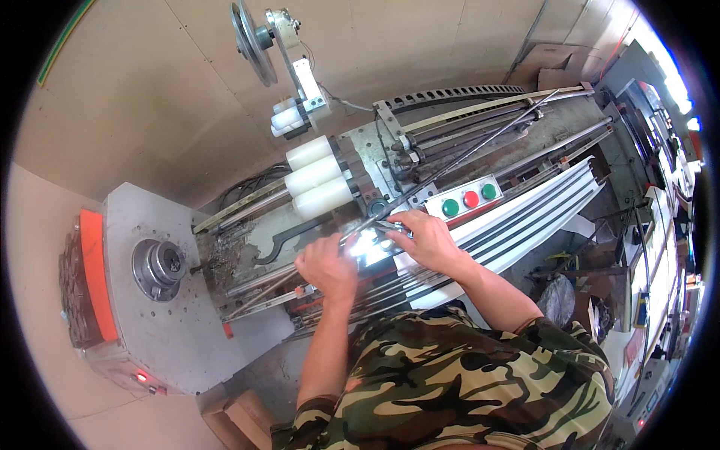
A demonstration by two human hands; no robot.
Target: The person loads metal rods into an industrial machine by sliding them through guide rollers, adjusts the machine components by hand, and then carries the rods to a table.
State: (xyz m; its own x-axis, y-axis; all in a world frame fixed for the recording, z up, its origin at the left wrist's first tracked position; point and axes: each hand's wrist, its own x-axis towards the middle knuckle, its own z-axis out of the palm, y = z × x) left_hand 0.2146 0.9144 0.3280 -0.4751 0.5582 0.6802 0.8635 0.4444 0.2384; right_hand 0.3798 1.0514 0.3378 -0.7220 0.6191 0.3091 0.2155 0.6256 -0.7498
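A long thin dark metal rod (480,145) runs slantwise across the machine, from the far right down to my hands. My left hand (328,266), partly blurred, is closed around the rod's lower part. Just to the right, my right hand (429,238) pinches a small grey metal tool (387,225) against the rod; its kind is unclear. A bright reflective surface (369,251) glares beneath the hands. Three white rollers (315,176) stand on the carriage behind them, and a dark hooked bar (289,240) lies to the left.
A grey machine head (202,300) with a round chuck (159,264) stands at the left. Green and red buttons sit on a white control box (465,199) beside my right hand. White panels with several dark rods (525,217) lie at the right. A wheel (253,43) rises at the back.
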